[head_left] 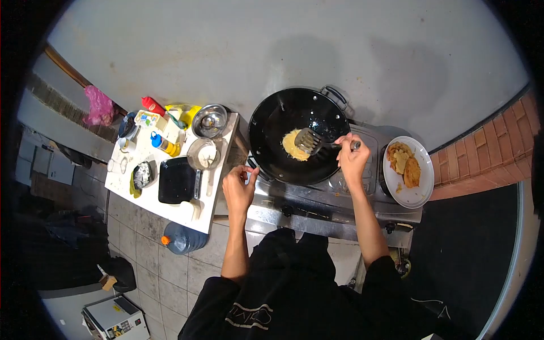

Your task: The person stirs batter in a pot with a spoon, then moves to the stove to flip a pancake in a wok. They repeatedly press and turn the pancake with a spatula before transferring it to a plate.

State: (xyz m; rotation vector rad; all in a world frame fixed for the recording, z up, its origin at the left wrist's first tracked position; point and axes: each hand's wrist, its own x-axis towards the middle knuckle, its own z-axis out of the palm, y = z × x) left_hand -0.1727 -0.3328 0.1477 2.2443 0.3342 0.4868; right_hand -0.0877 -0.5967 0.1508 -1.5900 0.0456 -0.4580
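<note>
A black wok (272,113) sits on the stove, with a round, pale yellow fritter (290,146) in its middle. My right hand (352,156) is closed around the handle of a slotted spatula (309,140). The spatula's metal head lies over the right part of the fritter; whether it is under any edge is hard to see. At the wok's lower left side, my left hand (240,184) has its fingers bent around the wok's near handle (253,163). On the right of the stove, a white plate (401,196) holds several browned fritters (403,161).
Left of the stove, a white table (153,195) carries a black square pan (177,180), a bowl of white batter (204,154), a metal bowl (209,120), and bottles. A blue water jug (187,238) lies below. A brick ledge (481,153) borders the right.
</note>
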